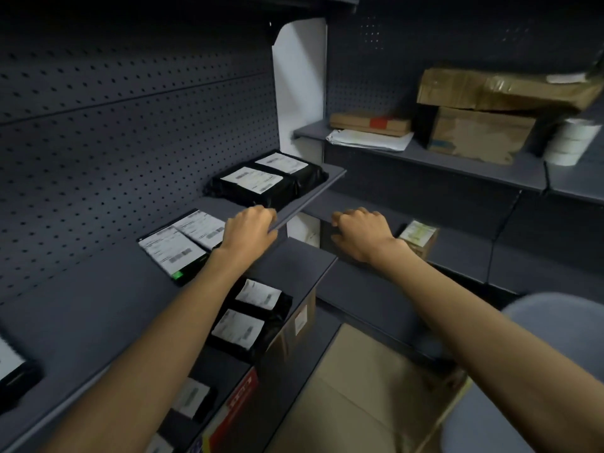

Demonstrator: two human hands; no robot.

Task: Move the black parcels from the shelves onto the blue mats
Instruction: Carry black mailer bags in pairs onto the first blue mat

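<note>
Two black parcels (268, 179) with white labels lie side by side on the upper left shelf (313, 191). My left hand (250, 228) hovers at that shelf's front edge, just short of the parcels, its fingers loosely bent and holding nothing. My right hand (359, 233) hangs in the air to the right of it, fingers loosely curled, also holding nothing. More labelled black parcels lie on the middle shelf (183, 245), partly behind my left forearm, on the shelf below (251, 318), further down (192, 397) and at the far left (13, 371). A pale blue rounded surface (555, 325) shows at the lower right.
The right-hand shelves carry cardboard boxes (483, 125), a flat carton on white papers (369, 124), rolls of white tape (572, 142) and a small box (420, 238). A large open cardboard box (359, 387) stands on the floor between the shelves. Perforated back panels close off the left.
</note>
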